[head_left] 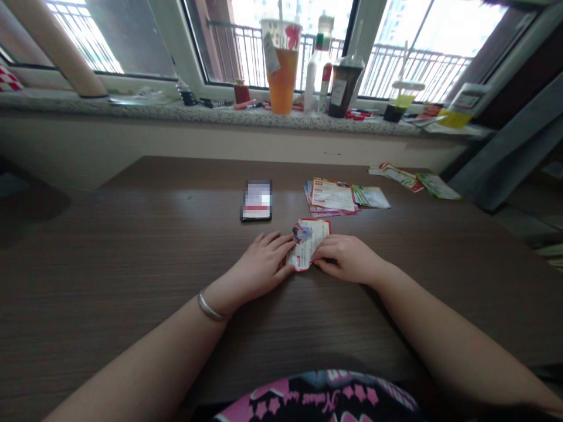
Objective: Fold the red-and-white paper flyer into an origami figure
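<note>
A small printed paper card (311,241) with a red border and a blue-grey picture lies on the table between my hands. Its upper left part looks slanted, as if folded, though my fingers hide the left edge. My left hand (266,262), a silver bangle at the wrist, rests flat with its fingers spread and their tips on the card's left side. On the other side, my right hand (347,258) has its fingers curled and pinched together at the card's right edge. Just beyond lies a stack of similar printed cards (333,195).
A phone (257,200) with a blurred screen lies left of the stack. Green and red printed papers (402,177) are at the table's (132,246) far right. Along the windowsill (197,114) stand an orange drink cup (282,76), a dark drink cup (343,88) and bottles.
</note>
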Available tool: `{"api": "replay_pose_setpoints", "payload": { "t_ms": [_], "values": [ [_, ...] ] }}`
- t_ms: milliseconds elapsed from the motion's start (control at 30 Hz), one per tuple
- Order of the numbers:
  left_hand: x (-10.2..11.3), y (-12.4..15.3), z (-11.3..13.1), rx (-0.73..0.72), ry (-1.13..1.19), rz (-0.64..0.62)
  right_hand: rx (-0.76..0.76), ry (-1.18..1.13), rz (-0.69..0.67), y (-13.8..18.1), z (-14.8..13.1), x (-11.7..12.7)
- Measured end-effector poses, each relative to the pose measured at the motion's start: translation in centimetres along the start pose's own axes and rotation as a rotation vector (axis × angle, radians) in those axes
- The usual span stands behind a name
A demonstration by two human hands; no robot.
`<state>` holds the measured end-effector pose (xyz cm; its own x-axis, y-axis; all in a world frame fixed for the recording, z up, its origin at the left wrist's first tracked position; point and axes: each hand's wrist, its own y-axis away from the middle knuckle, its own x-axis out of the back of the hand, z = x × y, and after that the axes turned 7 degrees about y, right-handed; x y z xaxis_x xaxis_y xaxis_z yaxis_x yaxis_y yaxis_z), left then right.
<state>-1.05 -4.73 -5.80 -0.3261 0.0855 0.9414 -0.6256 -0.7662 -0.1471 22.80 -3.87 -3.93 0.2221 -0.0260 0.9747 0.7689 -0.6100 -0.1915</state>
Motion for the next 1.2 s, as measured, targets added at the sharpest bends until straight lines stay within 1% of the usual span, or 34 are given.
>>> {"api": "replay_pose_setpoints", "payload": {
  "t_ms": [133,333,467,567,667,833,967,1100,1200],
  "values": [
    [0.4,-0.2,0.3,-0.01,-0.004,0.032,-0.085,-0.055,0.017,0.0,0.7,-0.3],
    [1.1,-0.4,0.5,-0.013,0.001,0.039,-0.241,-0.194,0.049,0.0,1.4,-0.6],
    [0.8,-0.5,0.4,-0.011,0.005,0.048,-0.37,-0.2,0.065,-0.1,1.4,-0.7],
    [0.5,-0.7,0.4,0.013,-0.006,0.067,-0.416,-0.211,0.091,-0.2,1.6,-1.0],
    [0.2,-1.0,0.4,0.027,-0.028,0.087,-0.432,-0.228,0.122,-0.5,1.8,-1.4],
    [-0.5,-1.3,0.3,-0.005,-0.063,0.132,-0.379,-0.166,0.159,-0.9,2.5,-2.0],
    [-0.8,-1.9,0.2,-0.037,-0.01,0.142,-0.353,-0.139,0.131,-0.6,3.2,-1.7],
    [-0.6,-2.5,0.1,-0.165,0.015,0.094,-0.389,-0.098,0.124,-0.2,3.9,-1.2],
    [-0.5,-2.6,-0.1,-0.154,0.04,0.108,-0.406,-0.103,0.107,-0.1,4.4,-1.3]
  ]
}}
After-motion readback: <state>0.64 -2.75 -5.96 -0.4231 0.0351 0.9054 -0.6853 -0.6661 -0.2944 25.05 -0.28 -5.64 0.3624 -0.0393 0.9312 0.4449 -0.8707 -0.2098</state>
